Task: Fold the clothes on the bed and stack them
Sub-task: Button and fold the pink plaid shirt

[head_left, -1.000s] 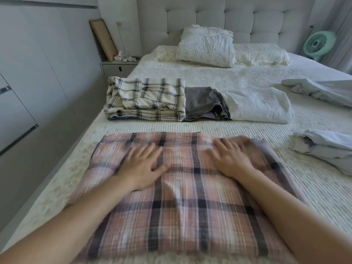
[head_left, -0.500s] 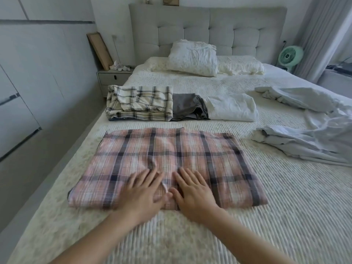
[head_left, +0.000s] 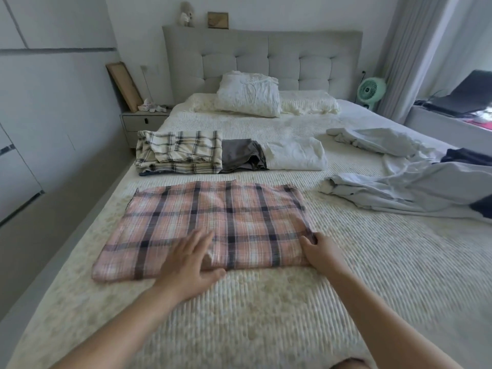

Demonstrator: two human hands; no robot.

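Pink plaid garment [head_left: 213,225] is lying flat as a wide rectangle on the bed [head_left: 266,315], near edge facing the person, w/ both hands working that edge. Left hand [head_left: 190,265] is resting palm-down, fingers straight and spread, on the near edge approx. at the middle, thumb out on the bedcover; it's pressing, not gripping. Right hand [head_left: 320,251] is sitting at the near right corner w/ fingers curled onto the fabric edge, looking like it's pinching or tucking under the corner; can't tell for sure how much cloth it's actually got. Step in hand, as I'm reading it: the piece is partly folded and being set up for the next fold, prob. right side over to the left w/ the left hand acting as the crease line. Next move is calling for a firm hold on that right corner, a lift clear of the layers underneath, then carrying it across w/o dragging the lower layer out of square. Behind it, a row of done pieces is sitting side by side: cream plaid stack [head_left: 181,153], grey item [head_left: 242,155] touching it, white folded piece [head_left: 295,155] next along. Still-unfolded pale blue clothes [head_left: 399,193] are lying rumpled to the right, w/ a dark item [head_left: 468,157] among them, so the task is looking roughly half done.
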